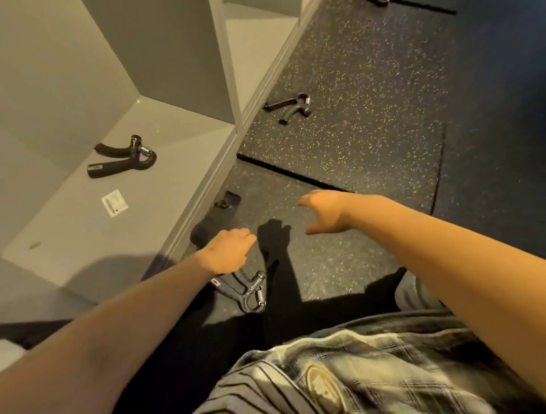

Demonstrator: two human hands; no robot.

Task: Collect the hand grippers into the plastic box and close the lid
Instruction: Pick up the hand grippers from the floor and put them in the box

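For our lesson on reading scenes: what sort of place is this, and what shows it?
Probably a gym or home workout room. Speckled rubber mats cover the floor, a hand gripper lies on them, and another hand gripper lies on a grey shelf.

One hand gripper partly behind left hand, top-edge object cropped

You've got three black, spring-hinged hand grippers in view: the shelf gripper flat on the grey shelf, the far gripper on the speckled floor by the shelf's base, and the near gripper on the floor close to you.
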